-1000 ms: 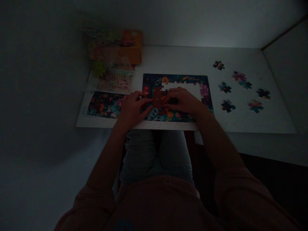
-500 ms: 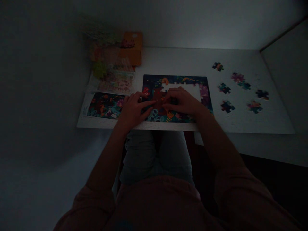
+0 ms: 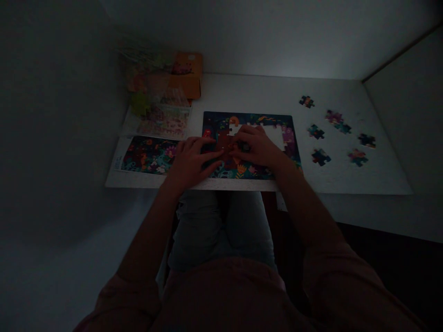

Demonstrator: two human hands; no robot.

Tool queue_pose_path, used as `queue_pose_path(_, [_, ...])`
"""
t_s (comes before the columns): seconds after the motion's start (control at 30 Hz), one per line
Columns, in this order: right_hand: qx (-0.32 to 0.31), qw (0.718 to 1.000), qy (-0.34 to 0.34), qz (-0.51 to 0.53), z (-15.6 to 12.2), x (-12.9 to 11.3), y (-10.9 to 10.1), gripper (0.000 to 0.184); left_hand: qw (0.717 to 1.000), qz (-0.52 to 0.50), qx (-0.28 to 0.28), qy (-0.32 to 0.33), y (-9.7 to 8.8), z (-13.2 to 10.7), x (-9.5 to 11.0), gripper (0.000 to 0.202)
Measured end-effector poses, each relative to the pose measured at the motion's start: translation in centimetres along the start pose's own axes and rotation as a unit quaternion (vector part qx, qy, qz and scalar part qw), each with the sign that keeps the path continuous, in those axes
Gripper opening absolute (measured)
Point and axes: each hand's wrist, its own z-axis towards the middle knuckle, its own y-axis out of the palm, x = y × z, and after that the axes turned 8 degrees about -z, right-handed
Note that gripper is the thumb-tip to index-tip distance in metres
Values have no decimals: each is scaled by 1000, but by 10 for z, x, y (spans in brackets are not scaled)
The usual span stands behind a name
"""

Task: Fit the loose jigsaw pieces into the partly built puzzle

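Note:
A jigsaw puzzle [image 3: 254, 173] with a dark, colourful forest picture lies in front of me, a white gap [image 3: 273, 133] in its upper right middle. My left hand [image 3: 194, 161] rests at the puzzle's left side, fingers apart, the fingertips touching its brown part. My right hand [image 3: 254, 145] is bent over the lower left of the gap, thumb and fingers pinched on a puzzle piece that they mostly hide. In the dim light I cannot tell whether that piece sits flat in place.
Several loose puzzle pieces [image 3: 320, 157] lie on the white table [image 3: 259, 94] at the right. A picture sheet [image 3: 147, 154] lies at the left. Behind it are a clear plastic bag [image 3: 162, 122], an orange box [image 3: 194, 76] and blurred artificial-looking flowers [image 3: 140, 83].
The view has shifted slightly, so the table sits a little lower and further left. Both hands stay at the same part of the puzzle; the right fingers have moved only slightly.

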Motion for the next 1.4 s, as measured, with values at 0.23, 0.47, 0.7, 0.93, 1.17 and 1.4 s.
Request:
queue_pose_path(0.23, [-15, 999, -41, 5, 0, 3, 0, 21, 998, -47, -29, 21, -4, 2, 2, 39])
queue_pose_path(0.47, [14, 1000, -11, 4, 3, -4, -10, 25, 999, -30, -23, 32, -3, 3, 1, 44])
queue_pose_path(0.7, [197, 972, 99, 78, -39, 6, -66, 42, 999, -23, 23, 41, -4, 5, -9, 33])
queue_pose_path(0.93, [266, 921, 279, -51, -153, 111, -71, 79, 997, 45, 53, -13, -11, 0, -9, 21])
queue_pose_path(1.17, [262, 888, 358, -121, -212, 88, -39, 60, 995, 21, 91, -26, -2, -3, -23, 26])
queue_pose_path(1.4, [223, 891, 377, -121, -213, 49, -33, 37, 995, 14, 93, -22, -6, -4, -32, 41])
